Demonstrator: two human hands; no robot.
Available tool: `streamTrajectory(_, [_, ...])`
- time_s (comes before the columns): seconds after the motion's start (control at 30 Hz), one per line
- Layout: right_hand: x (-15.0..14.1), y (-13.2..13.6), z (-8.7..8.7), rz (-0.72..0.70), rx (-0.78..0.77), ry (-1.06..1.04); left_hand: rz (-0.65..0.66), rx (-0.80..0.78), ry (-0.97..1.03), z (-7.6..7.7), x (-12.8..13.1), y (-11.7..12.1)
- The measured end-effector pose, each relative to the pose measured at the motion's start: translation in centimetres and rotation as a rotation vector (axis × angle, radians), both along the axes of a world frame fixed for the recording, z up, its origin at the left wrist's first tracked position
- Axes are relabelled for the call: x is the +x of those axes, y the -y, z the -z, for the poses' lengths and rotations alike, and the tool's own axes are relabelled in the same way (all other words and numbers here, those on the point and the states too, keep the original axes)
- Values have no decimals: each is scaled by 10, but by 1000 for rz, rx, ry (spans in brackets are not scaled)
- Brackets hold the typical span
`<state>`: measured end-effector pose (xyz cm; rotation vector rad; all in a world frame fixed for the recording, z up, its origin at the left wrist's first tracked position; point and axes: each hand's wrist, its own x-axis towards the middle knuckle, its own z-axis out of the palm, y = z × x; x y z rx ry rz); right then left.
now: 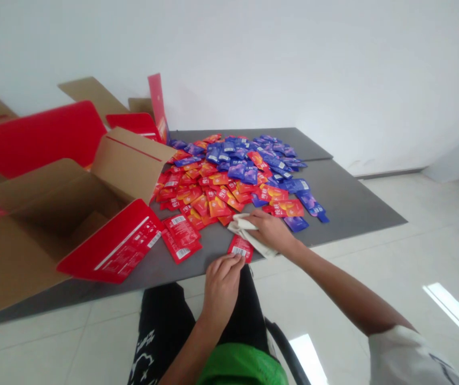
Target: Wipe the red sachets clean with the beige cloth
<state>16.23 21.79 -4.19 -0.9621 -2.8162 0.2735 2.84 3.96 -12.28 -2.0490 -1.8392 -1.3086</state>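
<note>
My left hand (222, 284) sits at the near table edge, its fingertips closed on the lower edge of a red sachet (240, 248). My right hand (272, 231) grips a crumpled white cloth (249, 232), which bunches under the palm and sticks out on both sides. Just beyond both hands spreads a large heap of red, orange and blue foil sachets (229, 179). A few red sachets (180, 237) lie apart to the left of my left hand.
An open cardboard box (45, 224) with red flaps stands at the left end of the grey table (358, 200), partly overhanging it. A red printed carton panel (127, 243) leans near the sachets. A white wall rises behind, and a tiled floor lies below.
</note>
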Motion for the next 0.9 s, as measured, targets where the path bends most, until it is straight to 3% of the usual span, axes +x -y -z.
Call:
streamTrajectory(0.07, [0, -13, -10, 33, 40, 7, -3, 5, 0, -1, 0, 0])
streamTrajectory(0.17, [1, -1, -21, 3, 64, -34, 4, 6, 6, -1, 0, 0])
streamTrajectory(0.3, [1, 39, -13, -147, -48, 1, -36, -27, 10, -1, 1, 2])
streamTrajectory(0.37, [-1, 44, -5, -162, -92, 32, -44, -32, 10, -1, 1, 2])
streamTrajectory(0.5, [-8, 12, 1, -66, -42, 35, -2, -20, 12, -1, 0, 1])
streamTrajectory(0.6, [-11, -14, -8, -14, 20, 58, -8, -26, 5, -2, -1, 1])
streamTrajectory(0.67, [-11, -15, -16, -8, 52, 67, -12, -23, 3, -2, 0, 1])
streamTrajectory(0.77, [-6, 11, -24, -44, 53, 52, -7, -23, -4, -2, 0, 2])
streamTrajectory(0.9, [1, 50, -17, -143, -76, 91, -47, -80, -23, -1, 0, 4])
